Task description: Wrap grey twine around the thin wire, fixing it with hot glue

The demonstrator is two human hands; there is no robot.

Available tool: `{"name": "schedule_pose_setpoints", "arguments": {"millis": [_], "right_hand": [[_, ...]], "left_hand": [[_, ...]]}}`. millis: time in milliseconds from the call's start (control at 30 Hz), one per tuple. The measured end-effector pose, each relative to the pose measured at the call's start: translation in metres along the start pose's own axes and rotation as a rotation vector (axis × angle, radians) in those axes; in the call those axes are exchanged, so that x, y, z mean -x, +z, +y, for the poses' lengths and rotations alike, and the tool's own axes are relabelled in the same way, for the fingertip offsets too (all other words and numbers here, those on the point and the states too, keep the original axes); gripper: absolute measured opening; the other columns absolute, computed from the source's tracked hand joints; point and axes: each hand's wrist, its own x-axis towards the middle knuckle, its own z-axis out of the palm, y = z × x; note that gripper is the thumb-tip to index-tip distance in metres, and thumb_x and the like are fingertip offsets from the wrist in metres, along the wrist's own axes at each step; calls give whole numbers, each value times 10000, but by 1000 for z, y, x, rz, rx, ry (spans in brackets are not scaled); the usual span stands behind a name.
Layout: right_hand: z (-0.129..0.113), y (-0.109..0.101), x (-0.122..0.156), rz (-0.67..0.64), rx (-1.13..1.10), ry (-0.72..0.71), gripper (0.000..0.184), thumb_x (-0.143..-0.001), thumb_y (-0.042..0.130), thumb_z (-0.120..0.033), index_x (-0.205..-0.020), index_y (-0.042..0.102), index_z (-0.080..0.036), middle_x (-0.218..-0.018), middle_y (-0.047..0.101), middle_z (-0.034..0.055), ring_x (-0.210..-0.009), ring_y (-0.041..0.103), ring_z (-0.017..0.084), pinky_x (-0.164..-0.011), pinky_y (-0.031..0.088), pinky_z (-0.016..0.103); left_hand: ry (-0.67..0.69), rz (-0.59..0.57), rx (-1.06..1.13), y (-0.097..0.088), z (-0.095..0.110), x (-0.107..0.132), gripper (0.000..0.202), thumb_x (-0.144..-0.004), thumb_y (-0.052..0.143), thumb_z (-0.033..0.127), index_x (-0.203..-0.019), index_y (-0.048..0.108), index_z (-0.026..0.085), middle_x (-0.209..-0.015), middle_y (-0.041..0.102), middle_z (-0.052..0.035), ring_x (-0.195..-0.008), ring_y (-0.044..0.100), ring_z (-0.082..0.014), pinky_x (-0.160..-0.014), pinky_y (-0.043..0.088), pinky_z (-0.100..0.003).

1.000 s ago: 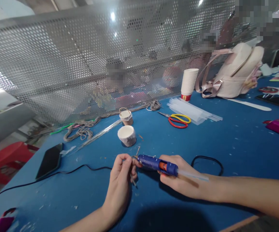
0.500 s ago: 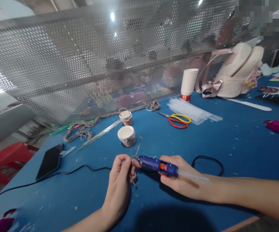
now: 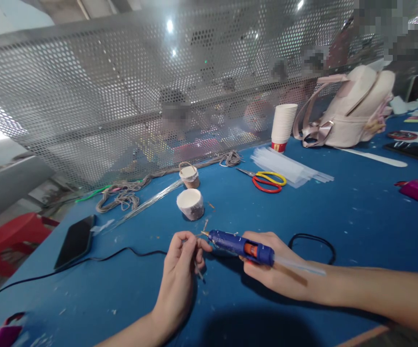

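My right hand (image 3: 272,262) grips a blue glue gun (image 3: 241,246) with an orange trigger and a clear glue stick (image 3: 299,266) out of its back. Its nozzle points left at my left hand (image 3: 182,262), which pinches a thin stick-like piece (image 3: 198,270) I cannot name. Both hands hover low over the blue table (image 3: 357,217). Beyond the nozzle stands a small white cup (image 3: 190,203), with a second small cup with a handle (image 3: 189,175) behind it.
A black phone (image 3: 74,239) and black cord (image 3: 86,260) lie left. Grey twine (image 3: 122,197), scissors (image 3: 266,180), clear glue sticks (image 3: 288,166), stacked paper cups (image 3: 283,126) and a pale backpack (image 3: 353,113) line the back, before a perforated metal screen (image 3: 122,96). People sit behind it.
The glue gun and my right hand have shifted slightly to the right, drawing the nozzle a little away from my left hand's fingers. My left hand stays put.
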Motion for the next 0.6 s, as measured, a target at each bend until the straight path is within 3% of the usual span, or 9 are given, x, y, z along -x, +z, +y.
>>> {"name": "schedule_pose_setpoints", "arguments": {"millis": [167, 333, 467, 600], "right_hand": [[2, 2, -1, -35, -5, -49, 105, -718, 517, -167, -660, 434, -195, -659, 551, -22, -573, 476, 105, -557, 348, 213], [4, 4, -1, -2, -12, -50, 84, -721, 520, -167, -685, 451, -198, -681, 576, -11, -589, 491, 118, -578, 364, 226], [3, 3, -1, -35, -24, -43, 99, -715, 517, -154, -668, 441, -197, -663, 564, -17, -569, 483, 109, -551, 353, 216], [2, 3, -2, -19, -17, -62, 107, -716, 513, -152, -662, 430, -194, -652, 545, -21, -566, 466, 103, -553, 345, 211]], "left_hand": [[-16, -8, 19, 1, 0, 1, 167, -851, 553, 366, -780, 545, 215, -615, 510, 43, -553, 396, -96, -503, 343, -190], [-5, 2, 7, 3, 2, 3, 160, -846, 558, 365, -776, 556, 222, -689, 573, 26, -570, 416, -101, -522, 355, -193], [-12, -3, 19, 2, 1, 3, 163, -851, 554, 366, -775, 552, 223, -618, 520, 42, -556, 406, -101, -513, 349, -191], [-5, -2, 20, 2, 0, 3, 164, -853, 556, 359, -784, 557, 211, -668, 550, 27, -565, 406, -93, -515, 354, -192]]}}
